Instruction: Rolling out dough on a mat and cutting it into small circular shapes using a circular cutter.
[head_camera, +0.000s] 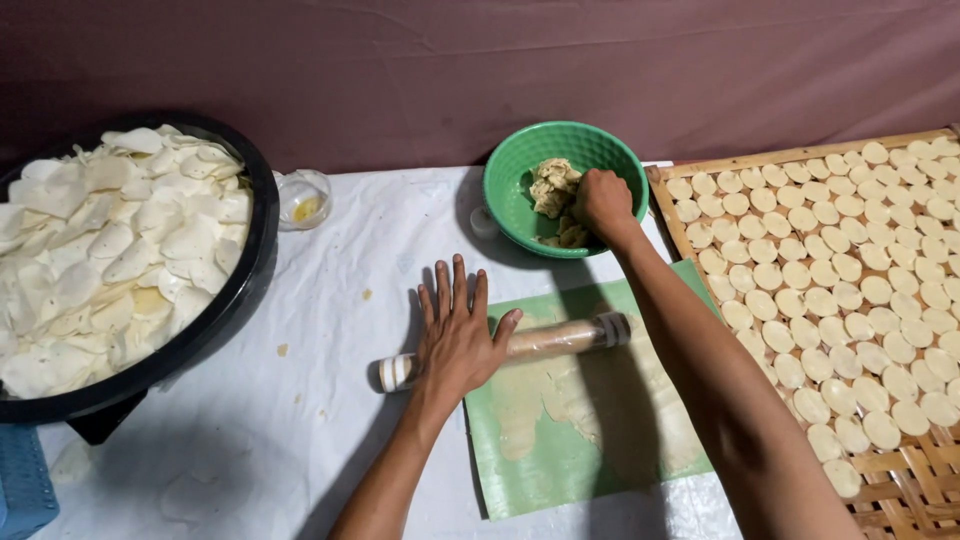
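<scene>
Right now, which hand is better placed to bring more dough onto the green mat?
Probably the right hand: it is already inside the green bowl, on the dough. The left hand lies flat on the rolling pin over the green mat.

We see no packages, labels, signs or screens here; nothing in view carries print or a display.

The rolling pin (545, 340) looks like smooth, glossy plastic, clear in the middle and dusted with dough. The green bowl (520, 160) is shiny plastic (ribbed inside), holding rough, crumbly dough (552, 185). The green mat (530, 470) appears matt and smooth. The woven tray (900, 490) is dry bamboo or wood. White plastic sheeting, slightly wrinkled, covers the surface (340, 260).
</scene>
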